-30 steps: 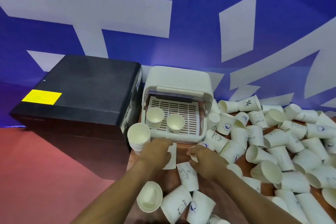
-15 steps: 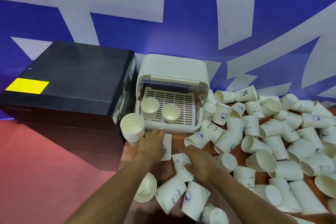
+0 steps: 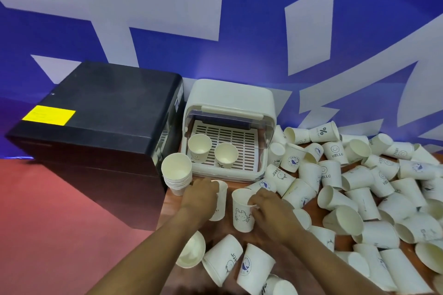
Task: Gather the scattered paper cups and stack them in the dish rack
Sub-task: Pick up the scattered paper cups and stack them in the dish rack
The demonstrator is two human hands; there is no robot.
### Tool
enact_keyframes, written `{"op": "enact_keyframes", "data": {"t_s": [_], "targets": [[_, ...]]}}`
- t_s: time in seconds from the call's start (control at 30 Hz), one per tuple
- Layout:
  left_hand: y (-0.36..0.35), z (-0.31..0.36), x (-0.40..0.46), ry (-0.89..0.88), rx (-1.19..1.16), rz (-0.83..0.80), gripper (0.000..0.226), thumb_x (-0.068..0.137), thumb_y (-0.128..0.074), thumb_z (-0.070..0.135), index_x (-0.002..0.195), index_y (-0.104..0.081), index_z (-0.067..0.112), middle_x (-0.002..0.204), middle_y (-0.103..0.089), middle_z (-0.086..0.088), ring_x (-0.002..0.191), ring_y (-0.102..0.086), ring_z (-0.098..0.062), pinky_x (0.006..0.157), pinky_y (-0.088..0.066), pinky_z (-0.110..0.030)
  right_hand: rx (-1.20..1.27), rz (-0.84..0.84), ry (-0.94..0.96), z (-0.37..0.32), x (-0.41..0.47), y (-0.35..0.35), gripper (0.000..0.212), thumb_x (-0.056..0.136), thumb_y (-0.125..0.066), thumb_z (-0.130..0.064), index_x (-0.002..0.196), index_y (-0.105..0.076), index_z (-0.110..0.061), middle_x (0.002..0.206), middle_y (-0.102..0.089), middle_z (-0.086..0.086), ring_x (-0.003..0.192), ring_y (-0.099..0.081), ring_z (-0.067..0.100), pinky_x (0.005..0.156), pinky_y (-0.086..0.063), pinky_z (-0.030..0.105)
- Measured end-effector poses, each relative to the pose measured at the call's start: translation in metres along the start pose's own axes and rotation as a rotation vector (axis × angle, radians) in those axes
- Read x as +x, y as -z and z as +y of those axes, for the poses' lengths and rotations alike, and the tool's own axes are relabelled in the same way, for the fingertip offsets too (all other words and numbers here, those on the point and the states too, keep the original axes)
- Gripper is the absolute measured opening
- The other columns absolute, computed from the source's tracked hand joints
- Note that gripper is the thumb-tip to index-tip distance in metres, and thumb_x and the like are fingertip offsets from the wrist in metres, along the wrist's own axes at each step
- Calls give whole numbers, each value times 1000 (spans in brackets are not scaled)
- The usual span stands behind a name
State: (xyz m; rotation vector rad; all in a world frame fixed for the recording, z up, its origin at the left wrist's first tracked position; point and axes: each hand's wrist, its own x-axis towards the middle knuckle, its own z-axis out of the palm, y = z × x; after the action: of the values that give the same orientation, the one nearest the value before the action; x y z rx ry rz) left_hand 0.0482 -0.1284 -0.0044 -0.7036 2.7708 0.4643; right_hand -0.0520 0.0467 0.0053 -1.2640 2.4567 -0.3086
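A person's right hand (image 3: 271,208) pinches the rim of an upright bunny-print cup (image 3: 242,211); the left hand (image 3: 200,195) grips a plain cup (image 3: 219,201) beside it. Just beyond, the white dish rack (image 3: 227,127) holds two cups (image 3: 200,147). Loose cups (image 3: 359,187) litter the table right.

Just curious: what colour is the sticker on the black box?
Yellow: the sticker lies on the black box, clearest in the head view.
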Motion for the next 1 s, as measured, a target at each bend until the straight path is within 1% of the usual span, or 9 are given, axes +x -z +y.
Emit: {"op": "enact_keyframes", "data": {"t_s": [0.13,0.3,0.4,0.5,0.57,0.67,0.8,1.0], "targets": [[28,-2,-22,-98,-93,88,26,95,-47,19,119,-57,21,123,-59,-1,111,-54,-22,91,-48,-36,-2,25,9,2,-2,22,24,95,-48,-23,114,-63,-20,114,-59,-2,107,-51,14,86,-41,25],[69,-4,-29,-109,34,188,19,97,-44,25,112,-54,20,111,-58,-4,101,-55,-25,79,-44,-37,-45,65,-14,-3,5,46,25,95,-49,-25,114,-65,-21,115,-64,-4,107,-53,15,86,-44,29],[88,-5,-27,-125,56,278,17,95,-47,27,107,-58,22,106,-60,-2,99,-56,-25,79,-47,-37,-64,124,-8,-14,12,56,25,95,-50,-27,113,-67,-23,113,-67,-5,104,-55,15,83,-46,30],[101,-7,-20,-121,76,373,16,94,-49,25,103,-62,24,101,-61,1,95,-57,-23,76,-45,-34,-105,191,6,-26,21,66,25,94,-51,-29,112,-68,-27,110,-68,-6,102,-55,14,78,-44,27],[107,-9,-12,-108,122,414,16,94,-50,24,102,-64,25,99,-63,2,93,-58,-22,74,-45,-33,-127,229,4,-33,27,72,26,95,-52,-32,115,-68,-28,111,-68,-5,102,-55,14,79,-45,27],[114,-15,0,-59,166,407,16,93,-51,24,100,-65,25,98,-64,2,90,-60,-22,70,-43,-31,-142,275,5,-40,37,79,27,95,-52,-36,117,-67,-30,112,-67,-3,103,-56,13,79,-45,26],[118,-23,13,-17,212,421,13,92,-53,21,98,-65,24,95,-65,2,85,-62,-20,70,-43,-30,-164,296,22,-45,52,82,28,95,-51,-35,118,-67,-29,112,-67,-2,102,-56,14,80,-45,25],[115,-30,39,-12,362,381,18,92,-51,15,103,-62,24,96,-62,2,87,-59,-21,67,-33,-29,-200,285,26,-44,78,76,27,96,-49,-33,113,-68,-27,109,-70,-5,103,-55,17,78,-44,27]]}}
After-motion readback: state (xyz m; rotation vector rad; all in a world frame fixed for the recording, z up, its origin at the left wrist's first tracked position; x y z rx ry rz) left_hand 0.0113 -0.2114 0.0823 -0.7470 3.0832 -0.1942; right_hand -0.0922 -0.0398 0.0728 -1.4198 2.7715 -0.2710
